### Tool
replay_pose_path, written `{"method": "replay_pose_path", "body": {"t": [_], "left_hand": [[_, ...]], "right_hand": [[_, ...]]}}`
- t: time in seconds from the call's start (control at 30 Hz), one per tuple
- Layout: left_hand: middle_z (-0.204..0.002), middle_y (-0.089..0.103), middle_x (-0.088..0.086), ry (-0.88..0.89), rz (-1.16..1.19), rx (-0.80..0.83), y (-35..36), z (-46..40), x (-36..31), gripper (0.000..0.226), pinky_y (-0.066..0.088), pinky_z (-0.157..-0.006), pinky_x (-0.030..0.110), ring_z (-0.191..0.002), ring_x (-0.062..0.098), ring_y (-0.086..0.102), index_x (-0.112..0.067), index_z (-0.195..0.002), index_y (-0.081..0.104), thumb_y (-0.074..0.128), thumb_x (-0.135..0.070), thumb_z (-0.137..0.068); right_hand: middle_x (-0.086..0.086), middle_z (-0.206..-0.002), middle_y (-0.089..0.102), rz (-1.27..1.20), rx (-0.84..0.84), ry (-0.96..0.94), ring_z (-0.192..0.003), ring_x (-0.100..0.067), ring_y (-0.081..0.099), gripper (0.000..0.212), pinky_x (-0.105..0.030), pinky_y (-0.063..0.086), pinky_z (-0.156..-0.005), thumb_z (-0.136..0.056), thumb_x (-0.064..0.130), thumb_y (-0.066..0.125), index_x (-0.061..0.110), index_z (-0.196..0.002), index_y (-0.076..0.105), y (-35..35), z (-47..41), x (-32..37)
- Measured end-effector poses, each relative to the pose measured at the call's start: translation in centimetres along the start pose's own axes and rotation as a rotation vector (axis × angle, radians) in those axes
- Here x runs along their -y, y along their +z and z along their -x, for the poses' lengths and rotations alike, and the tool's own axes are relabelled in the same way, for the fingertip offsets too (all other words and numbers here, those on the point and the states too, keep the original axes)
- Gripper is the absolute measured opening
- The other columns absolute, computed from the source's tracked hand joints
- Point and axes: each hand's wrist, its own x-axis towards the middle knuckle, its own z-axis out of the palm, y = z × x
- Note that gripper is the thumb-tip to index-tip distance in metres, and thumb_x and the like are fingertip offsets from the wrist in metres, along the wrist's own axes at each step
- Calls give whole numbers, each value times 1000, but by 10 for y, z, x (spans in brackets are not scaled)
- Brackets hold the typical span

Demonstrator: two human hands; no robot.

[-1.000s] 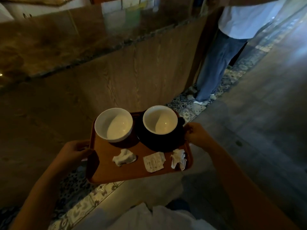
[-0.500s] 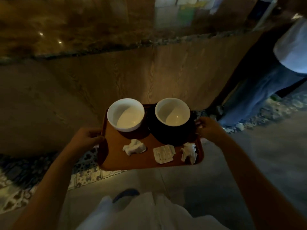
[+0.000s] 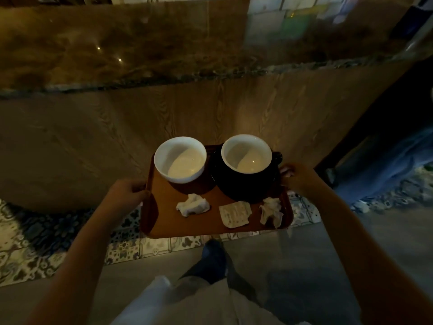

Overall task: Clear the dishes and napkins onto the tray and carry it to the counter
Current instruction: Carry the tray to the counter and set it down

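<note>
I carry an orange-brown tray (image 3: 164, 221) in the air, level, in front of the counter. My left hand (image 3: 127, 195) grips its left rim and my right hand (image 3: 297, 177) grips its right rim. At the tray's far left stands a white cup (image 3: 180, 159) on a brown saucer. At the far right a dark cup with a white inside (image 3: 246, 153) stands on a dark saucer (image 3: 236, 191). Along the near edge lie a crumpled napkin (image 3: 193, 205), a flat paper slip (image 3: 235, 214) and a second crumpled napkin (image 3: 270, 213).
The counter has a glossy brown stone top (image 3: 164, 48) and a wood-grain front panel (image 3: 117, 127) just beyond the tray. Another person's jeans leg (image 3: 389, 170) stands at the right. Patterned floor tiles (image 3: 30, 235) run along the counter's foot; my shoe (image 3: 210, 259) is below.
I have turned and stepped to face the counter squarely; its top now fills the upper view. The other person has slid to the right edge. The tray and its load are unchanged in my hands.
</note>
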Motion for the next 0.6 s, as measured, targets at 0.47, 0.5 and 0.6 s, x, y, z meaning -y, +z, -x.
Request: {"method": "replay_pose_path", "body": {"t": [0.47, 0.5, 0.6], "left_hand": [[-72, 62, -4, 98, -48, -116, -52, -155, -114, 24, 45, -68, 30, -70, 12, 56, -23, -85, 65, 54, -2, -84], [-74, 62, -1, 103, -48, -118, -55, -163, -121, 26, 45, -70, 31, -72, 15, 57, -24, -81, 64, 53, -2, -84], [-78, 64, 4, 117, -17, -142, -62, -186, -141, 34, 46, -75, 38, -76, 20, 59, -32, -73, 61, 52, 0, -84]], "right_hand": [[-14, -79, 59, 141, -103, -252, -69, -21, 59, 15, -24, 49, -58, -84, -5, 56, -7, -98, 60, -88, -134, 129], [-12, -78, 59, 146, -108, -269, -67, -18, 58, 14, -23, 49, -58, -83, -5, 57, -7, -97, 61, -93, -144, 136], [-11, -78, 61, 164, -106, -309, -70, -18, 60, 13, -26, 51, -62, -83, -3, 58, -5, -95, 63, -106, -173, 159]]}}
